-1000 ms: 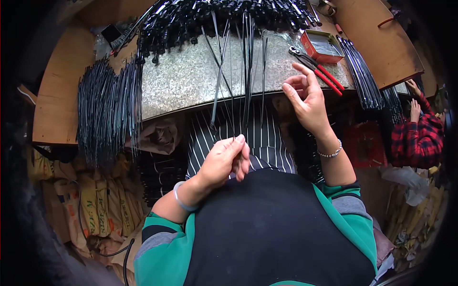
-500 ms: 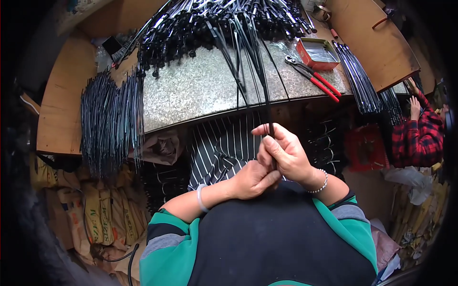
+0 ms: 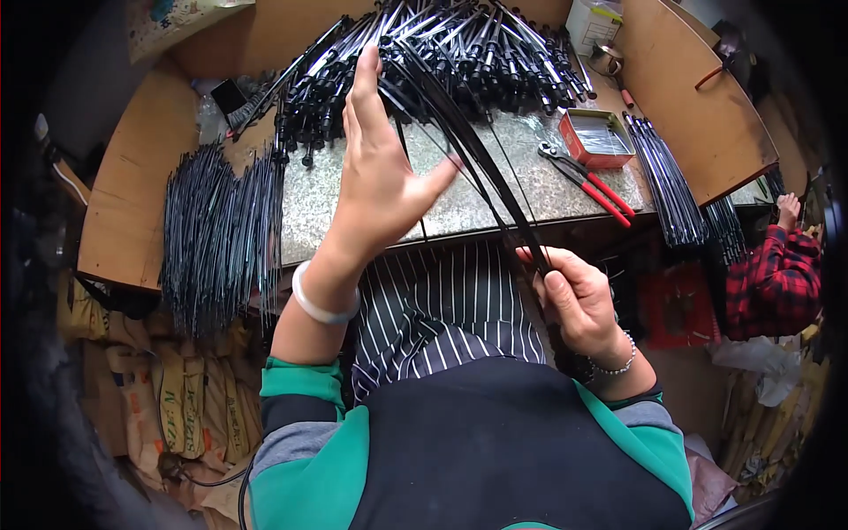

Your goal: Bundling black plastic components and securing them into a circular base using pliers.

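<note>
right hand (image 3: 579, 305) grip on black rods (image 3: 468, 146), ends hidden

1. The right hand (image 3: 579, 300) wraps around the thin black rods (image 3: 468, 141), so their lower ends are buried in the fist.
2. The left hand (image 3: 375, 168) covers part of the same rods at 12 o'clock; can't tell if it touches them.
3. The heap of black parts (image 3: 459, 44) runs off the top edge.
4. A person in a red plaid sleeve (image 3: 773, 283) at 3 o'clock is mostly swallowed by the dark rim.
5. Whatever sits inside the red tin (image 3: 596, 137) is too small to make out.
</note>
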Tool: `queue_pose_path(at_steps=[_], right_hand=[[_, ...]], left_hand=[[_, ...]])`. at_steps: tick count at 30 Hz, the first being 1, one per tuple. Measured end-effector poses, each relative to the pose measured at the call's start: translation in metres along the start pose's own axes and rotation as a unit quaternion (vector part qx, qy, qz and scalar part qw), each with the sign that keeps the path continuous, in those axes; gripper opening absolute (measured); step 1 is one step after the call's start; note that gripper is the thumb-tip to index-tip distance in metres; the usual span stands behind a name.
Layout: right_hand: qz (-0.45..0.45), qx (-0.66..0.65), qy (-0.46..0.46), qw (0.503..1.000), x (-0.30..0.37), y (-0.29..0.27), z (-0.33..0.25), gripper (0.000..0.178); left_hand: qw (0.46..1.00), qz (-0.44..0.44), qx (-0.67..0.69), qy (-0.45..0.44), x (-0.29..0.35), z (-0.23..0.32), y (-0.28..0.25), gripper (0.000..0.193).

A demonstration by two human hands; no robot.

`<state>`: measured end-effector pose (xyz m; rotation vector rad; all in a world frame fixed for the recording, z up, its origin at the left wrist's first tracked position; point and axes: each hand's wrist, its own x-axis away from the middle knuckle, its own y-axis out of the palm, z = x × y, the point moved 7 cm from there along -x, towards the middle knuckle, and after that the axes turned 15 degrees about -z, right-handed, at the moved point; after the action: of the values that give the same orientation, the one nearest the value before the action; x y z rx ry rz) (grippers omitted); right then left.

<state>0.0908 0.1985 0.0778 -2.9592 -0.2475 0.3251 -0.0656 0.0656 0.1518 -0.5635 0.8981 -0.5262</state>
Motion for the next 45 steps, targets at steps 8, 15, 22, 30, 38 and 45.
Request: queue_pose_path(at_steps=[8,15,22,30,38,45], right_hand=[[-0.097,-0.262,0.006,0.960,0.000,-0.001,0.021,0.034],[-0.103,-0.286,0.057,0.951,-0.007,-0.008,0.041,0.036],[0.018,0.064,0.174,0.982,-0.001,-0.065,0.097,0.021],[0.101,0.559,0.193,0.800,0.014,-0.086,0.064,0.021],[0.040,-0.121,0.170,0.977,0.015,-0.061,0.067,0.018],[-0.036,-0.167,-0.010,0.985,-0.019,0.011,0.043,0.027]], left_hand=[[0.979,-0.018,0.189,0.075,-0.027,-0.018,0.008,0.098],[0.961,0.078,0.258,0.065,-0.045,-0.046,-0.015,0.064],[0.956,0.226,0.181,0.044,-0.056,-0.111,-0.081,0.025],[0.981,0.178,0.077,-0.022,-0.051,-0.128,-0.092,0.026],[0.979,0.133,0.156,0.018,-0.047,-0.074,-0.076,0.028],[0.980,0.046,0.195,-0.011,-0.031,-0.049,-0.025,0.034]])
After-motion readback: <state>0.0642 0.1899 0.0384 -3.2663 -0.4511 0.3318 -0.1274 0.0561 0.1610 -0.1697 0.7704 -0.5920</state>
